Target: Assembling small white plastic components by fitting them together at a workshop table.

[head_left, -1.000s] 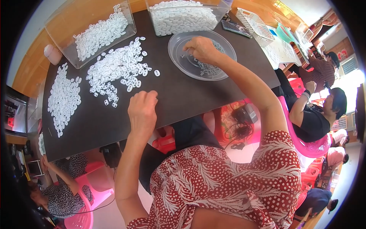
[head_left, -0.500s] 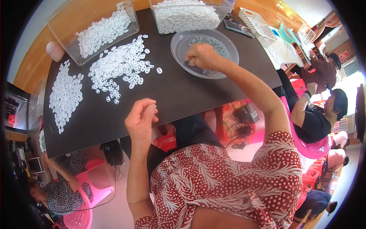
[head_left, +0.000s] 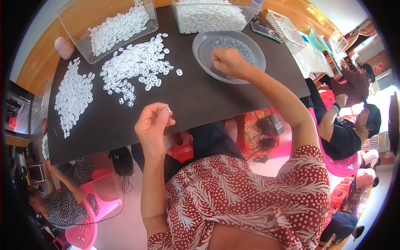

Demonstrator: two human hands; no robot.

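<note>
My left hand (head_left: 152, 127) is raised before the table's front edge, thumb and fingers pinching a small white plastic piece (head_left: 168, 109). Over a round, clear plastic dish (head_left: 198, 49) is my right hand (head_left: 228, 62), its fingers curled inward. What those fingers hold, if anything, is hidden. Small grey-green pieces (head_left: 245, 51) lie scattered in the dish beyond the hand. To the left, a heap of small oval white plastic pieces with holes (head_left: 129, 62) is spread on the dark table (head_left: 179, 93). A second, narrower heap of similar white pieces (head_left: 74, 98) lies farther left.
Two clear bins of white pieces, a left bin (head_left: 152, 25) and a right bin (head_left: 179, 18), stand along the back. A phone (head_left: 266, 31) and a white basket (head_left: 285, 29) are at the back right. Other people sit on both sides, including one in black (head_left: 348, 133).
The view has shifted slightly. My right hand's fingers, earlier pointing down into the dish, are now curled in above it. The white piece now shows at my left fingertips.
</note>
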